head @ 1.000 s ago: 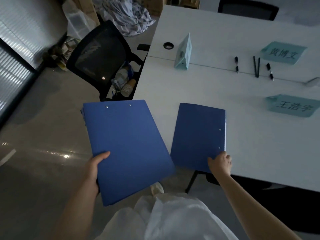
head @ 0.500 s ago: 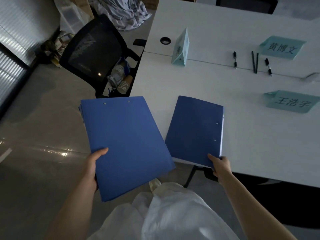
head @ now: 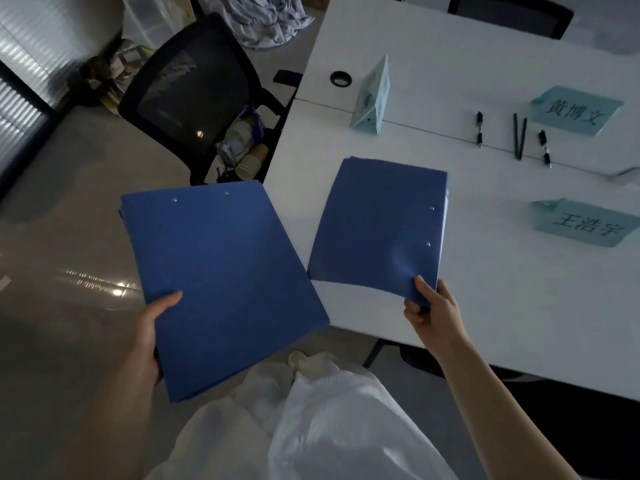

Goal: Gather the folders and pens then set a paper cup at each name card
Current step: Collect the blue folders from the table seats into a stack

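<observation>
My left hand (head: 152, 327) grips the near left corner of a stack of blue folders (head: 221, 282) held off the table's left side. My right hand (head: 433, 310) pinches the near right corner of another blue folder (head: 377, 226), lifted and curling above the white table (head: 502, 306). Several black pens (head: 519, 136) lie farther back. Three teal name cards are on the table: one standing tent card (head: 372, 95), one (head: 576, 110) at the back right, one (head: 588, 225) at the right. A stack of paper cups (head: 251, 162) lies on the seat of a black chair (head: 194, 95).
The black mesh chair stands at the table's left side with bags on its seat. A cable hole (head: 341, 78) is near the tent card. Crumpled cloth (head: 263, 19) and a clear box lie on the floor behind. Another chair (head: 509, 15) is at the far side.
My right hand has lifted the second folder's near edge off the table, so it now curls upward. The stack in my left hand has stayed about where it was.
</observation>
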Demonstrator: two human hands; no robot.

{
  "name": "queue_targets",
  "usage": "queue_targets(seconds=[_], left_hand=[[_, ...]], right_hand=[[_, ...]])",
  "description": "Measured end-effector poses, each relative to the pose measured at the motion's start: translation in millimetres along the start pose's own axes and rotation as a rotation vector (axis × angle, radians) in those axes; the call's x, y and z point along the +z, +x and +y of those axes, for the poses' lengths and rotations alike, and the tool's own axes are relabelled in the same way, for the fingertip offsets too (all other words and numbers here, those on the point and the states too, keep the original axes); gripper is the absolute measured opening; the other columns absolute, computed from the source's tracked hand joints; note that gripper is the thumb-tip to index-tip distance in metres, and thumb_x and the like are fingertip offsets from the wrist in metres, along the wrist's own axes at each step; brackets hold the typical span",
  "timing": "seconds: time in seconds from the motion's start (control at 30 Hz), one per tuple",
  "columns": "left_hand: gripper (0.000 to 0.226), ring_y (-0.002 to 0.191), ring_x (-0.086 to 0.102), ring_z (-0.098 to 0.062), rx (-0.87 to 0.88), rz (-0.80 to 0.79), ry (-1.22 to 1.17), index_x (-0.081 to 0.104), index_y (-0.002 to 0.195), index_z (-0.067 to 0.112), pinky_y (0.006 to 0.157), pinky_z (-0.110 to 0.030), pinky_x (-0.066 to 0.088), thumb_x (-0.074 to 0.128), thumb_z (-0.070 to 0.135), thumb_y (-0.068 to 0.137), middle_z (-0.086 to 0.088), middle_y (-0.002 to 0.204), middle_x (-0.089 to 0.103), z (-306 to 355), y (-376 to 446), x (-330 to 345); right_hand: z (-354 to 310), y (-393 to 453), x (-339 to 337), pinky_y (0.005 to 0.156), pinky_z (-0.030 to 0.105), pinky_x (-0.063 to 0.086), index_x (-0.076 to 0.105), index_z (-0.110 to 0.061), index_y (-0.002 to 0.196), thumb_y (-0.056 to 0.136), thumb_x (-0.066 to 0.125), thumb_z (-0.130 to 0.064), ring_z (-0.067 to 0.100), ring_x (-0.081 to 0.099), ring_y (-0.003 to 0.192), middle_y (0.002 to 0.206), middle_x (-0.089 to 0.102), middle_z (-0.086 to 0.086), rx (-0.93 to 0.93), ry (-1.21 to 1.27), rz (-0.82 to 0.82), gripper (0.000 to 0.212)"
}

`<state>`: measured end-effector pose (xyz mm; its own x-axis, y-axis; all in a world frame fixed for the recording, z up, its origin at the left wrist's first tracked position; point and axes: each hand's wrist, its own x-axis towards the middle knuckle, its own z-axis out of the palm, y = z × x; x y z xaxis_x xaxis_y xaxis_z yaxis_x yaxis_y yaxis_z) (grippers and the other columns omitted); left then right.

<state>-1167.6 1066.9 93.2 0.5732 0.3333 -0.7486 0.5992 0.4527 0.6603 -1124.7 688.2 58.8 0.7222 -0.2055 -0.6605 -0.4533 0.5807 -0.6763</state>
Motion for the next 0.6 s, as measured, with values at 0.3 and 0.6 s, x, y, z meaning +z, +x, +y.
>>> queue_targets(seconds=[0.3,0.6], left_hand=[[0.020,0.088,0.068,-0.022,0.006,-0.005,-0.036,0.069,0.105,0.021,0.073,-0.038,0.049,0.061,0.024,0.087,0.001,0.093,0.076,32,36,-42],[0.021,0.074,0.073,-0.019,-0.027,-0.068,-0.019,0.067,0.105,0.017,0.070,-0.038,0.050,0.061,0.029,0.089,-0.001,0.087,0.077,111,103,-122]], right_hand=[[11,10,77,0.036,0.018,0.032,0.047,-0.011,0.089,0.094,0.050,-0.004,0.009,0.035,0.040,0.064,0.048,-0.001,0.053,-0.129,-0.214,0.009],[114,-10,224,0.039,0.019,0.030,0.046,-0.010,0.095,0.093,0.055,-0.007,0.010,0.039,0.047,0.066,0.049,0.000,0.128,-0.380,-0.393,0.009]])
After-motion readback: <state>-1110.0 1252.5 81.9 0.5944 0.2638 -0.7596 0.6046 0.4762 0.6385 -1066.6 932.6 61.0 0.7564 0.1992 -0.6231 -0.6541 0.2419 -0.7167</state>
